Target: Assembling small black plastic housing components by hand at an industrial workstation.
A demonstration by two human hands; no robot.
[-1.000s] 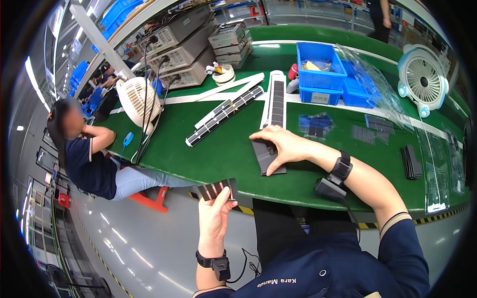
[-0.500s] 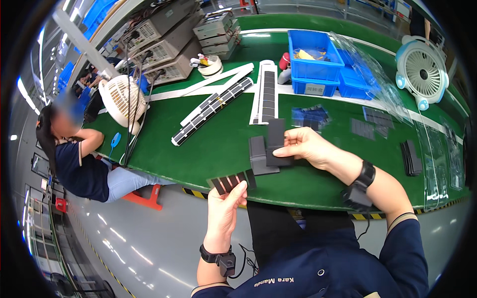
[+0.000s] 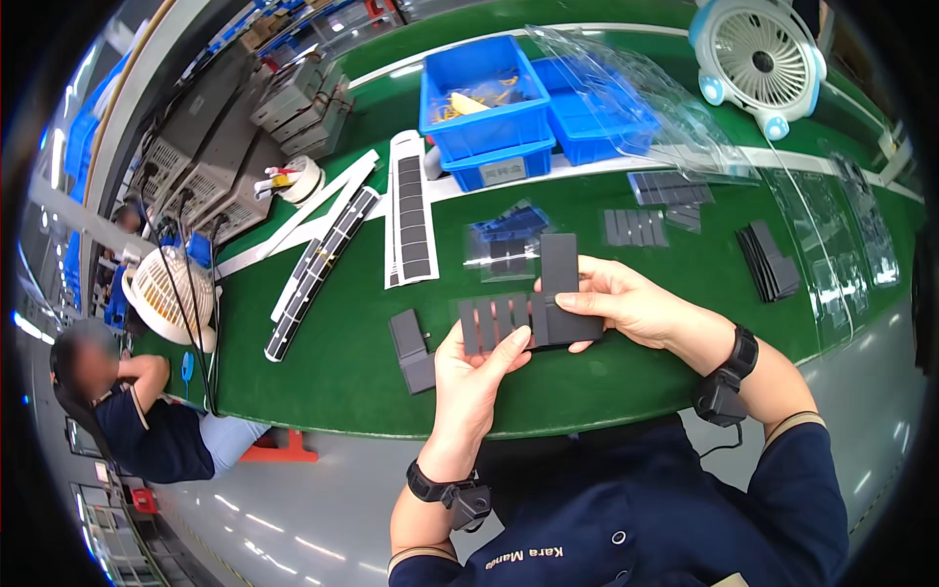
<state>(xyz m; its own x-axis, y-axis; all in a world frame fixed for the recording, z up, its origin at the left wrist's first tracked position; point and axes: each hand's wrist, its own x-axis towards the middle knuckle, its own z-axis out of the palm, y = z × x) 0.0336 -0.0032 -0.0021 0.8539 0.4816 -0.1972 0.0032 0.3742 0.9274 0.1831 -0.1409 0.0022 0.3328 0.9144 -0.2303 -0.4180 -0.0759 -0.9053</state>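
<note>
My left hand (image 3: 469,377) pinches a thin sheet of dark grey strips (image 3: 487,323) between thumb and fingers. In my right hand (image 3: 626,303) is a black L-shaped piece (image 3: 560,262), its tall arm pointing away from me and my thumb pressed on its face. The strip sheet's right end meets or overlaps the piece's left side; whether they are stuck together I cannot tell. A similar black piece (image 3: 412,354) lies on the green table, left of my left hand. Several more black pieces (image 3: 768,262) stand grouped at the right.
Beyond my hands lie dark strip sheets (image 3: 634,228) and blue film pieces (image 3: 511,223). Long black-and-white strips (image 3: 323,274) lie at left. Blue bins (image 3: 487,103), clear plastic sheeting (image 3: 646,98) and a white-blue fan (image 3: 763,61) stand farther back. A person (image 3: 137,411) sits at the left.
My left hand has brought the strip sheet up and over to the black piece in my right hand. That piece has moved away from the other one on the table. The view has turned right.
</note>
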